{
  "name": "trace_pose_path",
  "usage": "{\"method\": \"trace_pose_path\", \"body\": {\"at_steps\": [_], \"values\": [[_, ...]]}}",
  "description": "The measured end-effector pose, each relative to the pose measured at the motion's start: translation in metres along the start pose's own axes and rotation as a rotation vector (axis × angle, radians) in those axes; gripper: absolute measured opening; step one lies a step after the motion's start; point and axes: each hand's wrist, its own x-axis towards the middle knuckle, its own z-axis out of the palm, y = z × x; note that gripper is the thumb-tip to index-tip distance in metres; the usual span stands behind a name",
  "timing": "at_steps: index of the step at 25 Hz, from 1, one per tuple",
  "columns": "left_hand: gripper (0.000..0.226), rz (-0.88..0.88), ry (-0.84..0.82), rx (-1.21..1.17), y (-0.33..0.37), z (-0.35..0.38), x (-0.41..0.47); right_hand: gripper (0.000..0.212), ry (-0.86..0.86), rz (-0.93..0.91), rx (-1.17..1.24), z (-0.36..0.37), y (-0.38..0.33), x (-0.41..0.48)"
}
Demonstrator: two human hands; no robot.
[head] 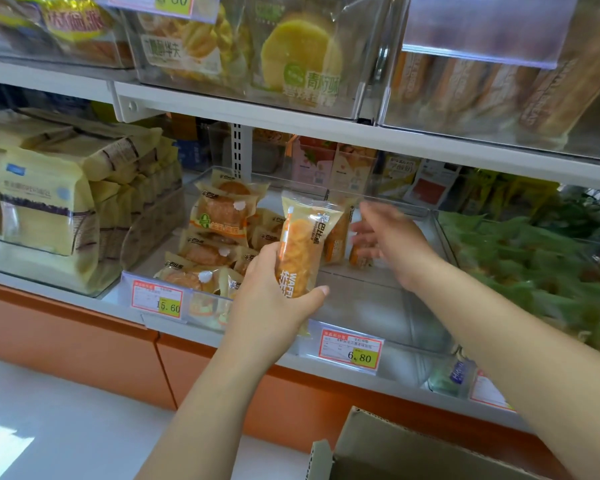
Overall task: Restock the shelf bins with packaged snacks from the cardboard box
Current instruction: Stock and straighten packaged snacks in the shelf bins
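On the middle shelf, at the front of the clear bin (361,303) with the 6.80 price tag (352,349), the left hand (274,299) grips one waffle pack (303,244) upright, with fingers and thumb wrapped around its lower half. The right hand (390,237) reaches inside the same bin, apart from the left one. Its fingers look stretched out and seem to hold nothing, though they are blurred. They are just beside two packs (336,237) that stand at the left side of the bin. The cardboard box (378,448) is open below, at the bottom edge of the view.

I think the step is to put the held pack into this row. To do it well, the right hand should steady the standing packs so they do not fall. The left hand should then set the new pack upright in front of them, label outward. The wrapper looks thin and the waffle is probably soft, so a light grip is better. The pack should stay out of the neighbour bin with the cake packs (219,216).
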Motion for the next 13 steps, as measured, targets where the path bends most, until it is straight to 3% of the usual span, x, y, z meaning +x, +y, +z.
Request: {"method": "trace_pose_path", "body": {"at_steps": [2,4,7,9,13], "values": [[0.055,0.05,-0.001,0.084,0.003,0.005,0.001,0.052,-0.327,-0.06,0.043,-0.005,-0.019,-0.033],[0.062,0.111,0.016,0.157,0.006,0.012,0.001,0.055,-0.464,-0.148,-0.07,-0.01,-0.029,-0.047],[0.08,0.128,0.058,0.105,0.007,0.017,0.002,0.039,-0.372,-0.162,-0.163,-0.03,-0.035,-0.031],[0.079,0.135,0.094,0.15,0.001,0.017,0.005,0.034,-0.235,-0.131,-0.308,-0.059,-0.035,-0.001],[0.064,0.077,0.015,0.296,-0.011,0.02,0.005,0.05,-0.04,-0.083,-0.675,-0.103,-0.019,0.061]]}}
